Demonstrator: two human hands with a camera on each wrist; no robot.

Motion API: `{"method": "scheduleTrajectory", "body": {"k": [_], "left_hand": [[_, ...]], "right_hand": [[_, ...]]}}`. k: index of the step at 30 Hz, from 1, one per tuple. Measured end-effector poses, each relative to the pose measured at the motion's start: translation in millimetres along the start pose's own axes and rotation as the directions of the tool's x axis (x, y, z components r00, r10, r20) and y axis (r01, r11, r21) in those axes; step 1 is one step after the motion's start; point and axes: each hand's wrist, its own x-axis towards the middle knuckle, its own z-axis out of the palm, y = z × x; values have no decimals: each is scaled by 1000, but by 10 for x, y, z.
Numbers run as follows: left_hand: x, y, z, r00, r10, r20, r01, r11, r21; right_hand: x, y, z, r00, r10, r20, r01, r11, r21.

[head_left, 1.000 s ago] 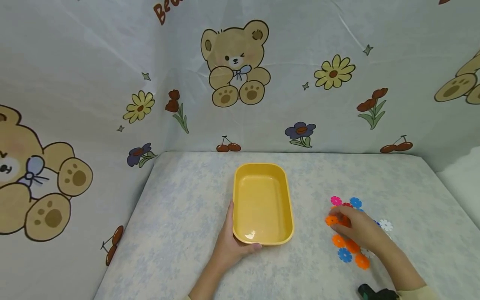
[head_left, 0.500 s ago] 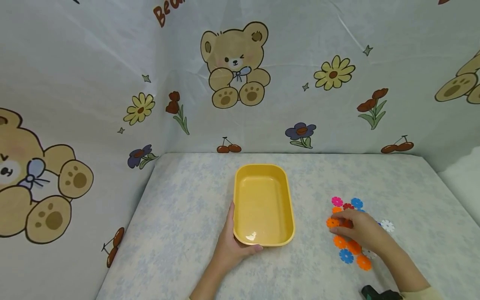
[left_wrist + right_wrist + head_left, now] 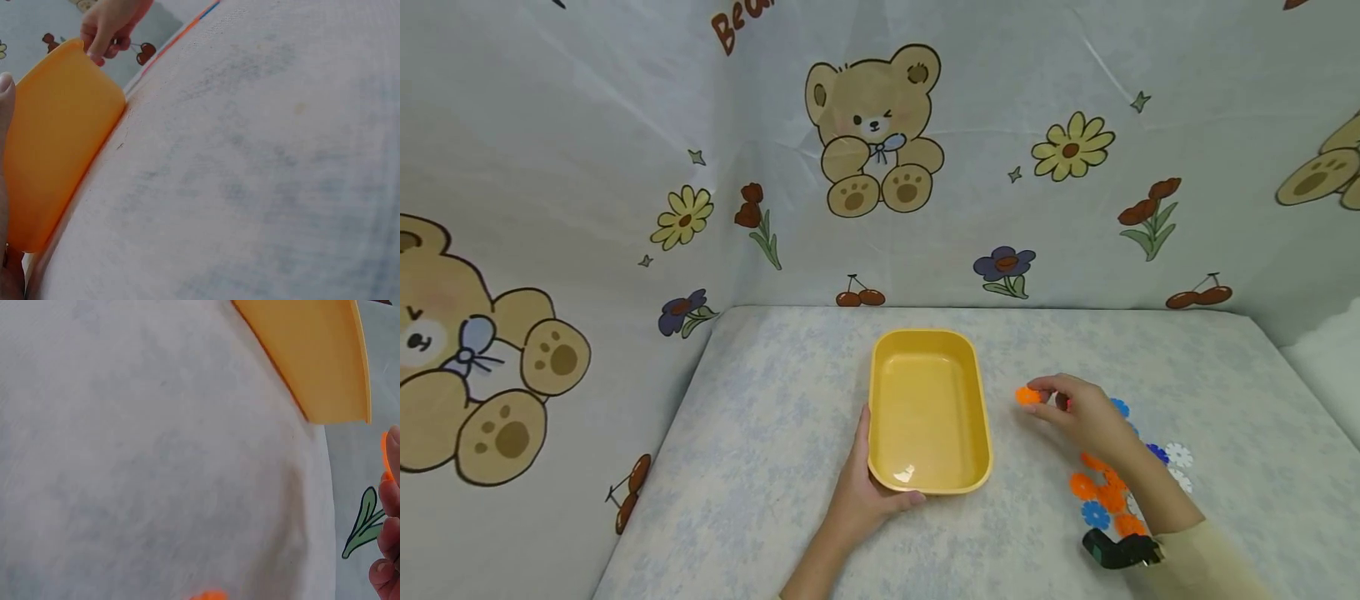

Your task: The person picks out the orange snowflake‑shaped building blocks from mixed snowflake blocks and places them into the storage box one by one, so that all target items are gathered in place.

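A yellow rectangular tray (image 3: 928,408) stands on the table. My left hand (image 3: 863,492) holds it at the near left corner, thumb along the near rim and fingers along the left side. To the right of the tray, my right hand (image 3: 1086,417) pinches an orange flower-shaped plastic disc (image 3: 1027,396) between thumb and fingertips, above the table. The disc's orange edge (image 3: 385,453) shows by the fingertips in the right wrist view. A bit of red shows behind the curled fingers. Under and beside the right forearm lie more flower discs, among them orange (image 3: 1111,498) and blue (image 3: 1096,514) ones.
White discs (image 3: 1179,454) and a dark blue one (image 3: 1157,452) lie right of the forearm. A black device (image 3: 1120,550) sits at the right wrist. A bear-print cloth (image 3: 880,133) rises behind the pale mottled table (image 3: 775,400).
My right hand has lifted from the discs and moved left and away toward the tray, carrying an orange flower-shaped disc. My left hand and the tray have stayed in place.
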Motion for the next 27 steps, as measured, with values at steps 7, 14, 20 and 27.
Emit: {"method": "scheduleTrajectory", "body": {"k": [7, 14, 20, 27], "left_hand": [[-1, -16, -18, 1000, 18, 18, -17, 999, -36], [11, -17, -15, 999, 30, 28, -29, 999, -38], [20, -13, -12, 1000, 7, 22, -7, 1000, -4], [6, -16, -16, 1000, -13, 7, 13, 1000, 21]], "right_hand": [[363, -319, 150, 998, -42, -42, 44, 998, 38], [572, -630, 366, 992, -123, -24, 124, 990, 66], [684, -795, 520, 989, -151, 11, 150, 988, 20], [783, -973, 626, 985, -169, 42, 171, 985, -37]]}}
